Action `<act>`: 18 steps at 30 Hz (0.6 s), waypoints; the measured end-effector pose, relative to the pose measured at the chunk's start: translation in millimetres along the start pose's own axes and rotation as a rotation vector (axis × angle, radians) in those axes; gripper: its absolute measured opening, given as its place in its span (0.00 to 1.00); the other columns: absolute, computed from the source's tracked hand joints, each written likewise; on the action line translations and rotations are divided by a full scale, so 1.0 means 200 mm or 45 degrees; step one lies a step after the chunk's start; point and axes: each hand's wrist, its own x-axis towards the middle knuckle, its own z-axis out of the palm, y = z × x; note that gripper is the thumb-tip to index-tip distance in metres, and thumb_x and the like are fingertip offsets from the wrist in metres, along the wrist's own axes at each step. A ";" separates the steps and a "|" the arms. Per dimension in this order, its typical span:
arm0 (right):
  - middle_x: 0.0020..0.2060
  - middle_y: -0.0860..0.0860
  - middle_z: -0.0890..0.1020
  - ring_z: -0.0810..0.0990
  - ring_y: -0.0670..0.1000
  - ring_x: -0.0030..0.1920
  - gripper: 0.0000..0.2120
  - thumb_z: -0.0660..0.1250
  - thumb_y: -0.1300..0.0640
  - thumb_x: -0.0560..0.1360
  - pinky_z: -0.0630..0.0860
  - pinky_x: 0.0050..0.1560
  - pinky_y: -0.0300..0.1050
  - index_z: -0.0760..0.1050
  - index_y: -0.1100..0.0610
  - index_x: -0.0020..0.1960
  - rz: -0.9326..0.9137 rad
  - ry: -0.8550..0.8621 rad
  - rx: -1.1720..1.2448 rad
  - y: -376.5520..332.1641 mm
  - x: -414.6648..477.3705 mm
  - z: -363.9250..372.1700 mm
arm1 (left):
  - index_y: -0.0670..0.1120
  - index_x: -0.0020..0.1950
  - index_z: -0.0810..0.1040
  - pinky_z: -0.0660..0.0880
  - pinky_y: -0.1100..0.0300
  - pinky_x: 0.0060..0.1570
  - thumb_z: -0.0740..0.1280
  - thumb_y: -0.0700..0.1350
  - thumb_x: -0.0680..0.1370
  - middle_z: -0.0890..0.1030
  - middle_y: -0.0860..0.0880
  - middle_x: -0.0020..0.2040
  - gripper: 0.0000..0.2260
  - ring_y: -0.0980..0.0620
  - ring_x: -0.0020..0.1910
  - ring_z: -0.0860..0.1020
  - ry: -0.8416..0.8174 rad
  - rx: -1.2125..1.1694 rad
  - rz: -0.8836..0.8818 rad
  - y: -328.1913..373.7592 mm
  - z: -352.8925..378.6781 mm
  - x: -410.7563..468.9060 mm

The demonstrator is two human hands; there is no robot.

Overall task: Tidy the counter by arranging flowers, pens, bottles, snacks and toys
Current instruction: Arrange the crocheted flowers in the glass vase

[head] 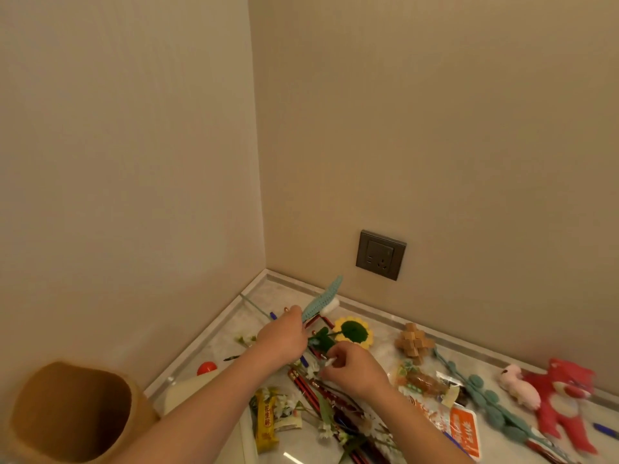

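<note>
A round brown felt pot with an open top stands closest, at the left edge of the pale marble bench. Just behind it sit a cream bottle and a small red ball.

The left hand is closed around the stem of a knitted blue flower with a white tip, holding it up above the bench. The right hand pinches a small white flower between its fingertips, just over a pile of red pencils and more little white flowers.

A yellow knitted sunflower with a green middle lies behind the hands. A yellow snack bar lies near the left arm. To the right are a wooden puzzle knot, orange snack packets, a knitted teal leafy stem, a small pink plush toy and a red plush toy. A grey wall socket is on the wall.
</note>
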 end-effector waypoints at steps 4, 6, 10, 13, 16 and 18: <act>0.40 0.42 0.77 0.78 0.46 0.43 0.17 0.66 0.48 0.69 0.75 0.42 0.44 0.77 0.47 0.58 -0.033 0.006 -0.039 -0.01 -0.01 0.03 | 0.47 0.59 0.66 0.78 0.50 0.44 0.55 0.49 0.81 0.79 0.46 0.51 0.09 0.45 0.45 0.79 -0.069 0.054 0.036 -0.02 0.03 0.01; 0.40 0.42 0.77 0.77 0.46 0.43 0.18 0.66 0.50 0.70 0.74 0.41 0.43 0.77 0.47 0.59 -0.058 -0.006 -0.038 -0.02 0.00 0.03 | 0.48 0.61 0.67 0.78 0.50 0.45 0.55 0.49 0.81 0.79 0.46 0.53 0.10 0.44 0.47 0.79 -0.107 0.050 0.071 -0.02 0.05 0.02; 0.40 0.41 0.76 0.75 0.43 0.39 0.15 0.66 0.51 0.70 0.70 0.37 0.39 0.78 0.48 0.56 -0.096 0.101 0.102 -0.03 0.00 0.02 | 0.49 0.62 0.69 0.78 0.50 0.46 0.57 0.47 0.80 0.81 0.46 0.52 0.11 0.46 0.47 0.80 -0.115 -0.069 0.082 0.00 0.07 0.04; 0.31 0.43 0.73 0.70 0.41 0.29 0.07 0.68 0.55 0.70 0.66 0.31 0.37 0.77 0.51 0.48 -0.130 0.182 0.317 -0.03 0.00 0.00 | 0.51 0.63 0.71 0.78 0.50 0.48 0.59 0.41 0.79 0.81 0.49 0.54 0.14 0.48 0.48 0.81 -0.069 -0.134 0.146 0.04 0.03 0.06; 0.28 0.43 0.72 0.69 0.41 0.27 0.04 0.70 0.58 0.68 0.65 0.30 0.36 0.78 0.53 0.43 -0.163 0.247 0.440 -0.04 0.00 -0.05 | 0.52 0.60 0.73 0.80 0.53 0.46 0.60 0.40 0.79 0.83 0.51 0.50 0.12 0.53 0.41 0.83 -0.068 -0.173 0.160 0.08 0.01 0.08; 0.29 0.44 0.73 0.69 0.41 0.28 0.04 0.69 0.59 0.67 0.65 0.31 0.37 0.78 0.53 0.41 -0.187 0.281 0.450 -0.04 -0.01 -0.07 | 0.52 0.57 0.74 0.80 0.53 0.44 0.62 0.42 0.79 0.83 0.52 0.46 0.09 0.54 0.35 0.84 -0.129 -0.235 0.149 0.11 0.00 0.09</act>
